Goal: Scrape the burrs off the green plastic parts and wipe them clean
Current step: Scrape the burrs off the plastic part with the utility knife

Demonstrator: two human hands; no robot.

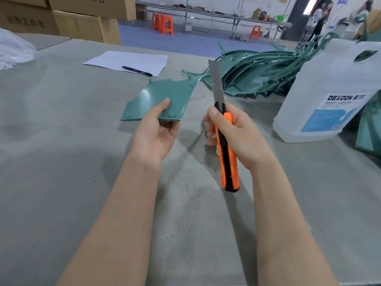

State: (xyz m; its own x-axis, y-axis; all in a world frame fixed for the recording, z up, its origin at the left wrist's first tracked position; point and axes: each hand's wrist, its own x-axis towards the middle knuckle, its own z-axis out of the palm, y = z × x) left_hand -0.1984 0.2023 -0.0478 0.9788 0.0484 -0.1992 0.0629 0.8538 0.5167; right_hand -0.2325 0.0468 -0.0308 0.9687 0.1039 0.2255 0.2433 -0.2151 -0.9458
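Left hand [156, 133] pinches the green part [162, 98] by its near edge, thumb on top. Right hand [233, 131] fingers [210, 131] clenched round the utility knife [225, 141], blade extended, pointing far.

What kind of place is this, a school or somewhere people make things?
Probably a small factory workshop: a pile of green plastic parts waits on the worktable, cardboard boxes are stacked behind, and long benches stand farther back.

Bright even indoor light, soft shadows under forearms, wide-angle edge bending, blurred background
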